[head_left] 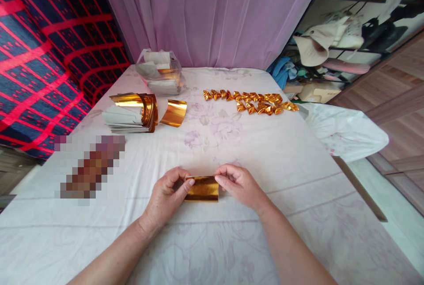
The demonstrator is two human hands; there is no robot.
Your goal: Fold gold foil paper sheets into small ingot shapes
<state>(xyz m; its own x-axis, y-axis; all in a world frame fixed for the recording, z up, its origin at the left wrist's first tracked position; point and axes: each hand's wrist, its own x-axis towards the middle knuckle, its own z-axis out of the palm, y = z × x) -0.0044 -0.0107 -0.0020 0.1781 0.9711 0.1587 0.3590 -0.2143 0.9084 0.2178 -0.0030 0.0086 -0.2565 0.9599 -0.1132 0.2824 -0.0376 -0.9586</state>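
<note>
A sheet of shiny gold foil paper (204, 190) is between my hands, low over the near middle of the table. My left hand (170, 190) pinches its upper left corner between thumb and fingers. At the upper right corner, my right hand (236, 183) grips it the same way. A thin pale line shows along the top edge, where the paper seems bent over. Farther off lies a single curved gold sheet (174, 113), beside a stack of gold and grey sheets (132, 115). Folded gold paper pieces (258, 102) sit in rows at the far right.
A clear plastic bag (159, 73) with more sheets stands at the back left. A blurred-out object (94, 166) lies on the left of the flowered tablecloth (218, 139). Beyond the right edge are a white bag (347, 130) and shelves with a hat (313, 46).
</note>
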